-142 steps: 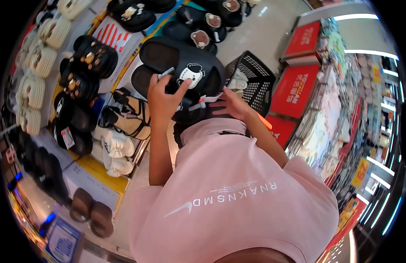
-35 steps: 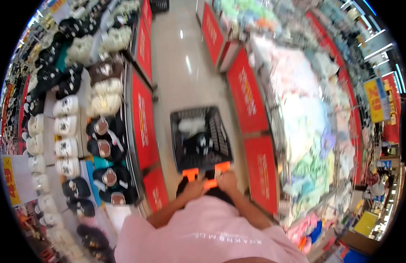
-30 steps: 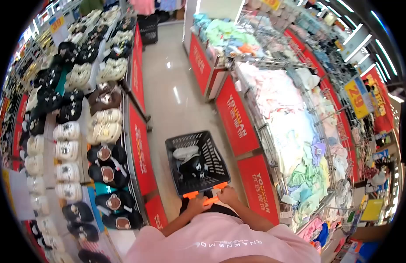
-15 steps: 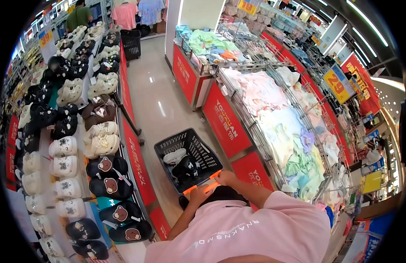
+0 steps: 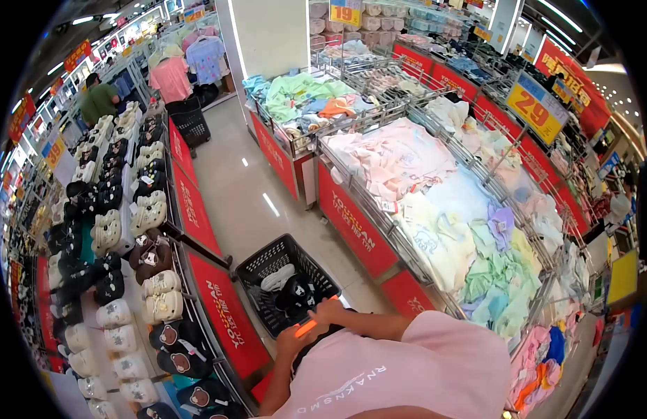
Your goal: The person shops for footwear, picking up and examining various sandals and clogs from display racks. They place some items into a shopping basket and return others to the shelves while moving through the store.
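A black shopping basket (image 5: 252, 257) with slotted walls stands low in the aisle in front of me. My left hand (image 5: 290, 341) is closed around one end of its orange handle (image 5: 307, 327). Farther along the same handle, my right hand (image 5: 330, 313) has its fingers wrapped round it. Inside the basket lie a pair of black shoes (image 5: 294, 295) and, beside them, a whitish shoe-like item (image 5: 278, 278), whose exact kind I cannot make out.
Rows of clogs (image 5: 118, 315) fill a display stand on the left. Clothes bins with children's garments (image 5: 435, 223) line the right side. A tiled aisle (image 5: 247, 174) runs between them. Ahead are another black basket (image 5: 187, 122), a pillar (image 5: 268, 38) and a person in green (image 5: 99, 99).
My view has turned and tilted up, showing more of the store ahead. The basket appears slightly lower and farther left, with both hands still on its handle.
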`<state>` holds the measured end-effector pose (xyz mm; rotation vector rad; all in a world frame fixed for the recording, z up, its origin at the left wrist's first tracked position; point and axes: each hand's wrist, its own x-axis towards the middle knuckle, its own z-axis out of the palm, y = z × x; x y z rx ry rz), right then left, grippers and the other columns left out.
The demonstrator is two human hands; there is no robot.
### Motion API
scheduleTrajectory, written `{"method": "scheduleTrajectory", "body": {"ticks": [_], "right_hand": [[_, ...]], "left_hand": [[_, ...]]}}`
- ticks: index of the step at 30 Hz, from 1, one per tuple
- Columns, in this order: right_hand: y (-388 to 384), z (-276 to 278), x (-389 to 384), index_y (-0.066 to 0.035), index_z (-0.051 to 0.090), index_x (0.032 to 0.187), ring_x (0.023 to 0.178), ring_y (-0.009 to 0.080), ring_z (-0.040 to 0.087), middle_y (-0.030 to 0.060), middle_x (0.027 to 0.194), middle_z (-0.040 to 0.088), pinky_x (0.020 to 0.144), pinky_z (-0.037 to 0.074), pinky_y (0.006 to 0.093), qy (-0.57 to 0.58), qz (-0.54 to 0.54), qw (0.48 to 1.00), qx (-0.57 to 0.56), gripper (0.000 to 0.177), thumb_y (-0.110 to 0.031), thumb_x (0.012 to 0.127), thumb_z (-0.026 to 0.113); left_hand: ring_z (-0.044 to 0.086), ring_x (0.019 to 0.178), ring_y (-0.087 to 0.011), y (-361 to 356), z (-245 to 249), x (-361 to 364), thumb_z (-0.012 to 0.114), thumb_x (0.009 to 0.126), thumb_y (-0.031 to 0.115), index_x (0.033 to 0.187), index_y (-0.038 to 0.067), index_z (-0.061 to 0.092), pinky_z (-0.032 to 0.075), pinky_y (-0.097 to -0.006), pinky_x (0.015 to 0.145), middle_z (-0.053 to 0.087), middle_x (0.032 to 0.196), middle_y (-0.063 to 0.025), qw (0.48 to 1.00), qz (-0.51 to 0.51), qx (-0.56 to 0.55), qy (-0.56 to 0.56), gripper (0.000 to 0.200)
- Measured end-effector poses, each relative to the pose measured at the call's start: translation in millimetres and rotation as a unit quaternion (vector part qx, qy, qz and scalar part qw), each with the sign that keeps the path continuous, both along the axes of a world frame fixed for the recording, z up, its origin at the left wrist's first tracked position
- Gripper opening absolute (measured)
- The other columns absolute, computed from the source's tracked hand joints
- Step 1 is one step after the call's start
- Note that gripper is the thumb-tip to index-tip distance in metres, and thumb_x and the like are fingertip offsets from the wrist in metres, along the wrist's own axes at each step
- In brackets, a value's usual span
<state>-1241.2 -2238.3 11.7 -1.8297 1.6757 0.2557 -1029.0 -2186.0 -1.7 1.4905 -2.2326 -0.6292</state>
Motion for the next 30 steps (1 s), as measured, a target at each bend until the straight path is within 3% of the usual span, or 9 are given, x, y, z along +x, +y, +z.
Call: {"method": "scheduleTrajectory", "body": {"ticks": [4, 7, 8, 10, 14, 17, 23, 30], "right_hand": [[-35.0, 16.1, 0.0, -0.005, 0.073, 0.105, 0.102, 0.0395, 0.063, 0.0244, 0.113, 0.064, 0.085, 0.051, 0.0497, -0.026, 0.063, 0.996, 0.057, 0.073, -0.065, 0.093, 0.034], [-48.4, 19.6, -2.2, -0.005, 0.073, 0.105, 0.101, 0.0397, 0.064, 0.0228, 0.112, 0.066, 0.085, 0.051, 0.051, -0.04, 0.066, 0.997, -0.002, 0.074, -0.066, 0.092, 0.033], [-56.2, 19.5, -0.9, -0.006, 0.074, 0.105, 0.1, 0.0399, 0.065, 0.0219, 0.11, 0.067, 0.085, 0.05, 0.051, -0.038, 0.063, 0.997, 0.019, 0.075, -0.067, 0.092, 0.033], [-70.4, 31.0, -2.7, -0.006, 0.074, 0.103, 0.096, 0.0393, 0.066, 0.0202, 0.1, 0.071, 0.086, 0.05, 0.0507, -0.055, 0.064, 0.995, 0.048, 0.076, -0.068, 0.092, 0.032], [-91.1, 16.4, 2.1, -0.005, 0.07, 0.112, 0.103, 0.0386, 0.064, 0.0176, 0.111, 0.069, 0.091, 0.047, 0.054, -0.078, 0.066, 0.988, 0.112, 0.073, -0.065, 0.094, 0.034], [-96.7, 5.2, 10.2, -0.003, 0.073, 0.101, 0.097, 0.0367, 0.067, 0.0185, 0.099, 0.071, 0.084, 0.05, 0.0498, -0.064, 0.061, 0.994, 0.066, 0.075, -0.066, 0.092, 0.034], [-118.2, 8.7, 11.7, -0.002, 0.073, 0.101, 0.098, 0.0357, 0.067, 0.018, 0.099, 0.071, 0.083, 0.051, 0.0482, -0.082, 0.075, 0.988, 0.11, 0.074, -0.065, 0.091, 0.036], [-150.7, 24.8, 16.5, -0.001, 0.073, 0.1, 0.095, 0.0375, 0.068, 0.0196, 0.101, 0.071, 0.082, 0.053, 0.0486, -0.063, 0.079, 0.993, 0.066, 0.071, -0.063, 0.09, 0.041]], "left_hand": [[0.064, 0.073, -0.0339, -22.0, 14.6, 1.4, 0.077, 0.073, 0.048, 0.089, 0.007, 0.073, 0.051, -0.0451, 0.065, 0.067, 0.08, -0.015, 0.988, 0.015, 0.021, -0.151, 0.043], [0.064, 0.077, -0.0346, -31.3, -4.9, 3.1, 0.079, 0.068, 0.053, 0.104, 0.015, 0.074, 0.049, -0.047, 0.068, 0.066, 0.079, -0.0125, 0.985, 0.095, 0.074, -0.121, 0.053], [0.063, 0.082, -0.0349, -40.4, -12.0, 4.9, 0.079, 0.067, 0.054, 0.103, 0.016, 0.074, 0.05, -0.0471, 0.068, 0.067, 0.083, -0.0138, 0.988, 0.091, 0.103, -0.074, 0.053], [0.063, 0.079, -0.0356, -50.8, -4.3, 1.0, 0.082, 0.068, 0.045, 0.098, 0.013, 0.074, 0.051, -0.046, 0.071, 0.067, 0.084, -0.0147, 0.982, 0.118, 0.118, -0.084, 0.045], [0.064, 0.079, -0.0362, -66.3, -2.9, -1.9, 0.083, 0.07, 0.033, 0.091, 0.009, 0.073, 0.052, -0.0462, 0.074, 0.068, 0.086, -0.0149, 0.977, 0.156, 0.124, -0.076, 0.033], [0.064, 0.083, -0.0365, -74.9, 5.5, -1.3, 0.083, 0.071, 0.031, 0.091, 0.008, 0.073, 0.052, -0.0463, 0.074, 0.068, 0.087, -0.0156, 0.972, 0.165, 0.154, -0.071, 0.032], [0.063, 0.082, -0.037, -91.6, -5.6, 8.1, 0.08, 0.073, 0.032, 0.097, 0.009, 0.073, 0.052, -0.0469, 0.073, 0.067, 0.084, -0.0157, 0.972, 0.157, 0.147, -0.099, 0.034], [0.064, 0.083, -0.0364, -124.6, -28.4, 25.7, 0.074, 0.078, 0.035, 0.108, 0.018, 0.072, 0.052, -0.0474, 0.072, 0.068, 0.086, -0.0146, 0.981, 0.112, 0.132, -0.093, 0.034]]}}
